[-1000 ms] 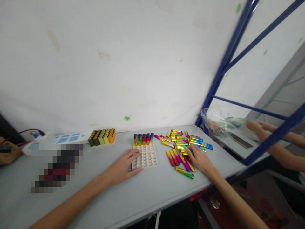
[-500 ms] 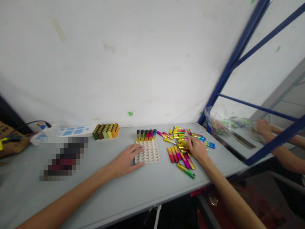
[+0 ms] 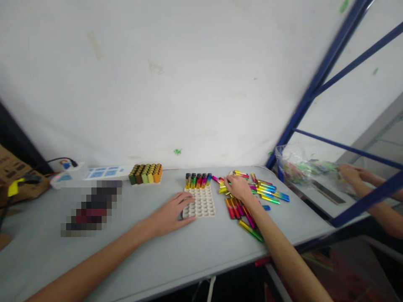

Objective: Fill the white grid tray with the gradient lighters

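Note:
A white tray (image 3: 204, 205) with rows of round holes lies on the grey table, its back row filled with several shiny coloured lighters (image 3: 198, 180). My left hand (image 3: 176, 212), fingers spread, rests on the tray's left edge. To the right is a loose pile of metallic lighters (image 3: 267, 193), with a few more lying side by side in front. My right hand (image 3: 237, 186) is over the left part of this pile with its fingers bent; what its fingertips hold, if anything, is hidden.
A filled block of lighters (image 3: 145, 174) stands at the back left, near a power strip (image 3: 108, 172) and a cardboard box (image 3: 22, 176). Right of the blue metal frame (image 3: 289, 130) are a plastic bag (image 3: 294, 163) and another person's hands (image 3: 351, 174).
My right hand has moved left across the pile, and some lighters there have shifted or been uncovered. My left hand has stayed on the tray. The view has turned slightly.

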The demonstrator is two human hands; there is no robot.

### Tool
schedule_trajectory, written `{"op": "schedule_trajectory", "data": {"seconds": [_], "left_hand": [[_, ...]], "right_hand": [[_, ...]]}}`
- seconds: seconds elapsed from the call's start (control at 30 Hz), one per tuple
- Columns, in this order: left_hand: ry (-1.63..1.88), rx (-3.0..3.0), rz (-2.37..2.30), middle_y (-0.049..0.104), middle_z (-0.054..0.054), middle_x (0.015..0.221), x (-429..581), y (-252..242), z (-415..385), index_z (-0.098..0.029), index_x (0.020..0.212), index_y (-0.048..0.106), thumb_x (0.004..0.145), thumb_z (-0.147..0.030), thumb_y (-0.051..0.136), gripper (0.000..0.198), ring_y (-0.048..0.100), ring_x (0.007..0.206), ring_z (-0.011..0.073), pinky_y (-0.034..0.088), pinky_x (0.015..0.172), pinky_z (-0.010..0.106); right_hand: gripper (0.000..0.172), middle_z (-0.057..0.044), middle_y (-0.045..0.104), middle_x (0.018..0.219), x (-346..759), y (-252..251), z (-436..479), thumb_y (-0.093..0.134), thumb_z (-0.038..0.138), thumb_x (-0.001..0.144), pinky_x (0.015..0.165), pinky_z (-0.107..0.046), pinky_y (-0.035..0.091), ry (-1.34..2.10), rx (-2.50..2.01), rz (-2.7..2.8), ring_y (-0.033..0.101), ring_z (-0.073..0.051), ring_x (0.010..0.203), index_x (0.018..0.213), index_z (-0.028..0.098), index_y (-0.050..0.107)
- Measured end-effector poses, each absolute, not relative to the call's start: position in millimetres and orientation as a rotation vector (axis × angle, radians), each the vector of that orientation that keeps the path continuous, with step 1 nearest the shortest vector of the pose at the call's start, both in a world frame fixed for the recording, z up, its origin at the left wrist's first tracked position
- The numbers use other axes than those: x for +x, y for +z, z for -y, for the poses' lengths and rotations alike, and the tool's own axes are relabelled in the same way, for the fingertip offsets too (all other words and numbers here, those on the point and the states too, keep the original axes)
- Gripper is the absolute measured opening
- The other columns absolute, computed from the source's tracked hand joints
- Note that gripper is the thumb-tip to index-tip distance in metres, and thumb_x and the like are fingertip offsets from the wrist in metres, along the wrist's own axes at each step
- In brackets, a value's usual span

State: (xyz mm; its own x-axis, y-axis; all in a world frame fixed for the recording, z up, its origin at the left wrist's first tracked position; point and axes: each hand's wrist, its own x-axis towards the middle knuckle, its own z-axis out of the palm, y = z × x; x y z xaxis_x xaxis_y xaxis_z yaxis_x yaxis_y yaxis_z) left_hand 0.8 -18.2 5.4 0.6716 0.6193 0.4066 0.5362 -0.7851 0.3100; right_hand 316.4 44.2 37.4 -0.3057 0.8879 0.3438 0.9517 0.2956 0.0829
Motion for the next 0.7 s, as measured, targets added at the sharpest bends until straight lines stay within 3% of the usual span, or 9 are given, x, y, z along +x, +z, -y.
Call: {"op": "schedule_trajectory", "data": {"seconds": [0.43,0.7], "left_hand": [[0.77,2.702,-0.95,0.058,0.012,0.135,1,6,20,-0.021,0.132,0.058,0.093,-0.043,0.064,0.045,0.051,0.131,0.0282,0.043,0.114,0.046],[0.75,2.699,-0.938,0.057,0.012,0.136,2,7,21,-0.022,0.134,0.057,0.094,-0.043,0.064,0.046,0.05,0.132,0.0283,0.042,0.115,0.047]], "right_hand": [[0.045,-0.008,0.072,0.081,319,42,-57,0.036,0.047,0.106,0.064,-0.027,0.032,-0.466,-1.649,2.263,0.067,-0.019,0.075,0.084,0.02,0.064],[0.045,-0.002,0.068,0.068,293,74,-50,0.046,0.061,0.099,0.063,-0.026,0.034,-0.098,-1.485,2.271,0.061,-0.018,0.065,0.09,0.022,0.066]]}}
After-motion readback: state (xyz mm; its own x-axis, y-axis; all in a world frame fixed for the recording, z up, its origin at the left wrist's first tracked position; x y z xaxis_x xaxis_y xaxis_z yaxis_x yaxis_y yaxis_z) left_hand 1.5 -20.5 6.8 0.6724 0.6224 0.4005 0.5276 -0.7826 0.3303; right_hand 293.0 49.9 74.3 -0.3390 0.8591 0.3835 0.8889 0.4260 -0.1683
